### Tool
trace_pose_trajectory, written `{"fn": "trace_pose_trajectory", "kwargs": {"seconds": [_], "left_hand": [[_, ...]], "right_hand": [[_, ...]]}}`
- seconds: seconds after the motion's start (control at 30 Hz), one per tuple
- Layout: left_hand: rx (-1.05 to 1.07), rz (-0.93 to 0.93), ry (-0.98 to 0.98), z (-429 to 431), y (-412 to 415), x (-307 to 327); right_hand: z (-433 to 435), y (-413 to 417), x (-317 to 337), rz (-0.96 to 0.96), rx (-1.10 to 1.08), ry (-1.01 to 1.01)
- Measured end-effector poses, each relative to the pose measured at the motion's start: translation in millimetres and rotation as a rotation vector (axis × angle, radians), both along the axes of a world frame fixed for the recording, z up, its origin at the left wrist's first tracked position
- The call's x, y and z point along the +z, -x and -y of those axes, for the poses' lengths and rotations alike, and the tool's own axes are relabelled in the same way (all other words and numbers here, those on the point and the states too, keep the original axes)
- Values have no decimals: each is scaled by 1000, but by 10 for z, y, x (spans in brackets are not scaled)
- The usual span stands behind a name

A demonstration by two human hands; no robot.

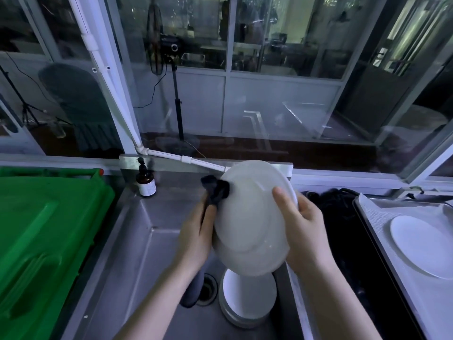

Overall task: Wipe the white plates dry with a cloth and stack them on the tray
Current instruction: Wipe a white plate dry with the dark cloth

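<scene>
A white plate (252,217) is held tilted above the steel sink (147,241), its underside turned toward me. My right hand (304,229) grips its right rim, thumb on the underside. My left hand (196,239) presses a dark cloth (215,190) against the plate's left edge; the cloth's tail hangs down below the hand. Below, a stack of white plates (248,299) rests in the sink. At the right, one white plate (421,245) lies on the metal tray (375,231).
A green plastic bin lid (41,241) fills the left side. A brown pump bottle (146,180) stands at the sink's back left corner. The drain (207,288) is beside the stack. A dark gap with black cables (335,204) separates sink and tray. Glass panels rise behind.
</scene>
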State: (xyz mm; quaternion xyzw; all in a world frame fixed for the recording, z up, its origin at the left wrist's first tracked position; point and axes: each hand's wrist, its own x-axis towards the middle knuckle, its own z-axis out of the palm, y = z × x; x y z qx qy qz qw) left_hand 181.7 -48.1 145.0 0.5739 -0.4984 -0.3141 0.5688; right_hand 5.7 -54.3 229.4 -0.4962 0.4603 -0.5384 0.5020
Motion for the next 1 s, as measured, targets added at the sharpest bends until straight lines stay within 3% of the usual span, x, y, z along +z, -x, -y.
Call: {"fn": "trace_pose_trajectory", "kwargs": {"seconds": [0.1, 0.2, 0.37, 0.5, 0.63, 0.8, 0.87, 1.0], "left_hand": [[10, -94, 48, -310, 200, -236], [55, -61, 109, -419, 326, -276], [159, 5, 20, -132, 78, -60], [144, 95, 152, -284, 117, -103], [45, 387, 417, -544, 433, -272], [-10, 729, 512, -449, 517, -104], [-49, 735, 521, -422, 463, -95], [61, 533, 431, -444, 300, -199]], "right_hand": [[46, 58, 32, 47, 13, 39], [77, 17, 29, 122, -8, 41], [55, -5, 11, 124, -8, 37], [136, 20, 28, 190, -96, -14], [197, -81, -9, 351, -212, -85], [81, -197, -145, 339, -278, -116], [91, -162, -118, 352, -279, -127], [155, -33, -22, 439, -302, -93]]}}
